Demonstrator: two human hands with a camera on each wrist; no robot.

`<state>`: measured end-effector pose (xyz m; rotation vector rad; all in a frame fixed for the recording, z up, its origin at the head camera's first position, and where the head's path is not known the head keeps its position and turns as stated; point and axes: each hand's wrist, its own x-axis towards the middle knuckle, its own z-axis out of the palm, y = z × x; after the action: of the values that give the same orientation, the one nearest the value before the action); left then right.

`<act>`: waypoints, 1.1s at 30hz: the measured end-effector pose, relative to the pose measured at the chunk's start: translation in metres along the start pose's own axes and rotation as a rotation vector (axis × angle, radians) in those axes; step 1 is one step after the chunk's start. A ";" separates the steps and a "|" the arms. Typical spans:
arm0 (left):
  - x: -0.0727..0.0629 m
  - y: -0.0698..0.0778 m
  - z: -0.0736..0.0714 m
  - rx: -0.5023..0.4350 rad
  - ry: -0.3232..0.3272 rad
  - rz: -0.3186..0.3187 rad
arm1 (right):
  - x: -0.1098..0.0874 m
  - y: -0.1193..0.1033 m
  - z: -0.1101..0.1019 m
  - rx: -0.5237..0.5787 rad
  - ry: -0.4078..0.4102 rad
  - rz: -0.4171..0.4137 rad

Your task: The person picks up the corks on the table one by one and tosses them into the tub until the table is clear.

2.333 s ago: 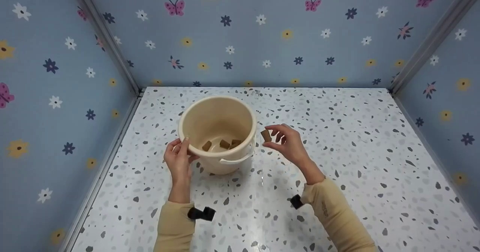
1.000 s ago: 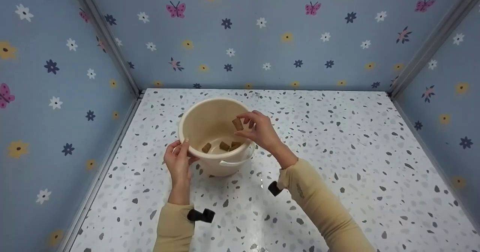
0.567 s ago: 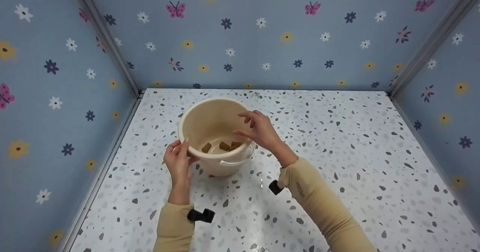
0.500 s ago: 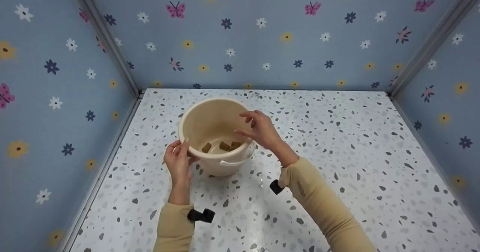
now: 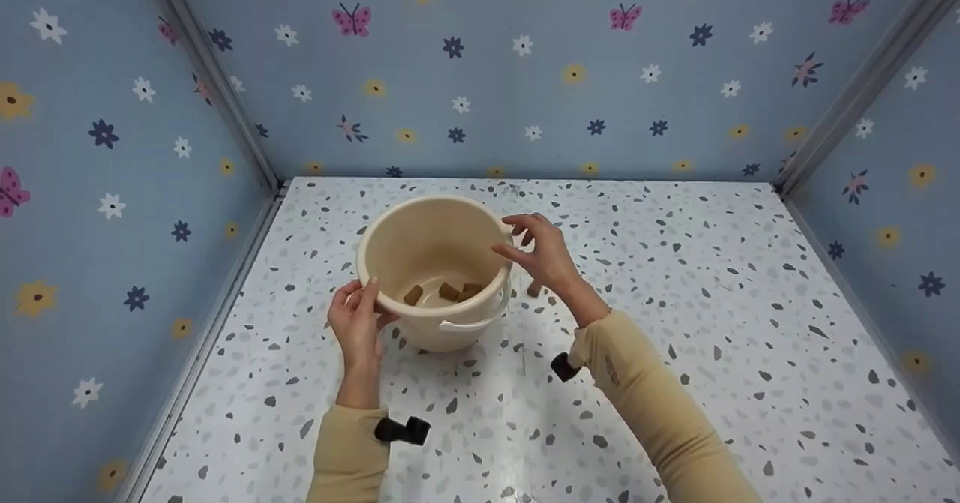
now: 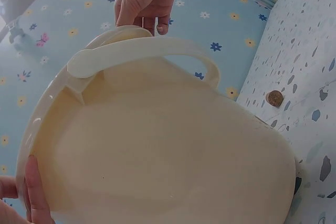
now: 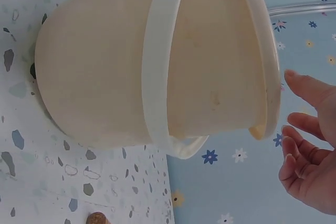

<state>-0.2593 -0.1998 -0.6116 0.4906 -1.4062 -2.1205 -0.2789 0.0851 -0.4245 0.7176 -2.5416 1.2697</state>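
A cream bucket point(image 5: 431, 330) stands on the speckled surface, its white handle point(image 5: 472, 324) hanging down on the near right side. My left hand point(image 5: 356, 323) grips its left rim between thumb and fingers. Just over the right rim hovers my right hand point(image 5: 544, 252), holding nothing, thumb and fingers spread apart; the right wrist view shows a gap between that hand point(image 7: 312, 140) and the rim. Inside the bucket several brown corks point(image 5: 412, 294) lie on the bottom. Another cork point(image 5: 534, 289) rests outside, right of the bucket, partly hidden by my right hand; the left wrist view shows this cork point(image 6: 274, 98) whole.
The white speckled surface point(image 5: 712, 323) extends around the bucket. Blue flowered panels point(image 5: 517, 76) enclose it at the back, left and right, joined by grey metal edging point(image 5: 217, 76). A black wrist mount point(image 5: 405, 429) sits on the left sleeve.
My right hand brought a cork over the bucket, released it, then drew back right to the rim. A cork outside the bucket has come into sight. My left hand has stayed on the rim.
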 end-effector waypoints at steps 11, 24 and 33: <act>-0.001 -0.001 -0.002 0.013 -0.001 0.006 | -0.003 0.029 -0.007 0.060 0.082 0.053; 0.000 -0.001 -0.003 -0.009 -0.005 0.028 | -0.014 0.064 0.000 0.117 0.162 0.128; 0.002 -0.005 -0.003 -0.010 -0.032 0.032 | -0.022 0.084 0.009 0.070 0.135 0.235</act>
<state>-0.2602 -0.2019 -0.6171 0.4292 -1.4113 -2.1175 -0.3023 0.1276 -0.4967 0.3394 -2.5381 1.4326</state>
